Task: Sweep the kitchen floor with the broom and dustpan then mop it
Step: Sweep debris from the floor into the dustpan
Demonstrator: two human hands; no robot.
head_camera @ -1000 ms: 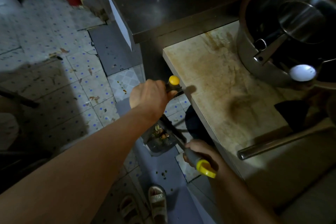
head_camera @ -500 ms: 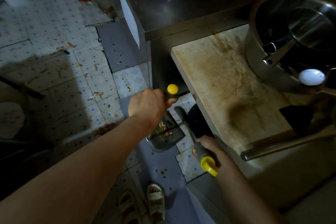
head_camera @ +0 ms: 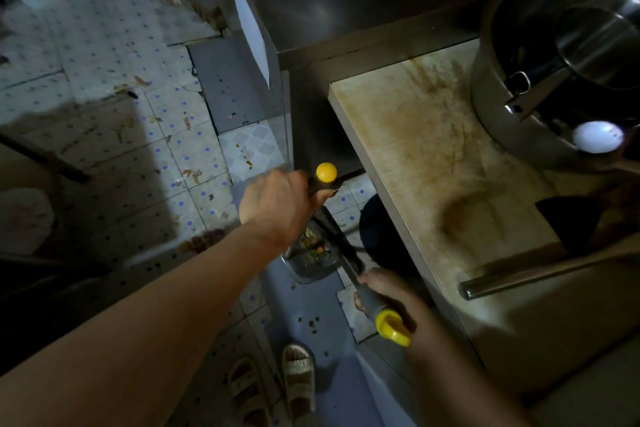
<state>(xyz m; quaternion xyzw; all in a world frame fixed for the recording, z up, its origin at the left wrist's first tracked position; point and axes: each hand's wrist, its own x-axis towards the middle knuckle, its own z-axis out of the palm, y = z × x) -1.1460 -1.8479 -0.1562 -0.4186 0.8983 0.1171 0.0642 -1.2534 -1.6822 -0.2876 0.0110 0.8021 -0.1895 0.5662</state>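
the left hand is curled round the top of a long handle with a yellow knob, which seems to run down to the dustpan on the floor, probably to steady it without stooping; the right hand grips the yellow-tipped broom handle, angled in beside the counter; the pan holds scraps, crumbs still dot the floor, and a big metal pot holds a smaller one
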